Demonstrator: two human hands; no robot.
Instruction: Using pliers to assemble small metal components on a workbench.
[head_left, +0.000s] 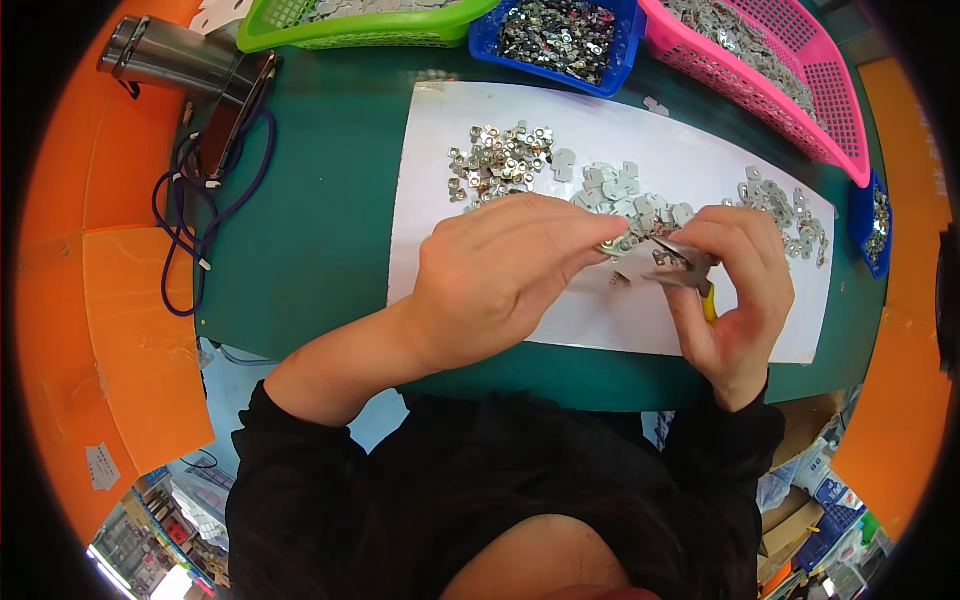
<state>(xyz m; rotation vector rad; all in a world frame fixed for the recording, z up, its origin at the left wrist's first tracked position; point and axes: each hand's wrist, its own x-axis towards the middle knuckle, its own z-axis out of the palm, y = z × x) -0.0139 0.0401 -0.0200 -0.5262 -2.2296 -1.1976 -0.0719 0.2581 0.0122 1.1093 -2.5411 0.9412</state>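
Over the white sheet (470,325), my left hand (510,270) pinches a small metal part (612,246) between thumb and fingertips. My right hand (740,285) is closed around pliers (685,262) with a yellow handle, mostly hidden by the fingers. The jaws of the pliers point left, slightly apart, a short way from the part. Under and beyond the fingertips lies a pile of flat pale grey pieces (612,187). Beyond my left hand is a heap of shiny small metal fittings (500,155). Another pile of metal pieces (775,205) sits beyond my right hand.
Along the table's far side stand a green basket (350,38), a blue tray (560,80) of small metal parts and a pink basket (740,85). A small blue tray (874,235) is at the right edge. On the left are a steel cup (180,60) and a dark cord (265,150).
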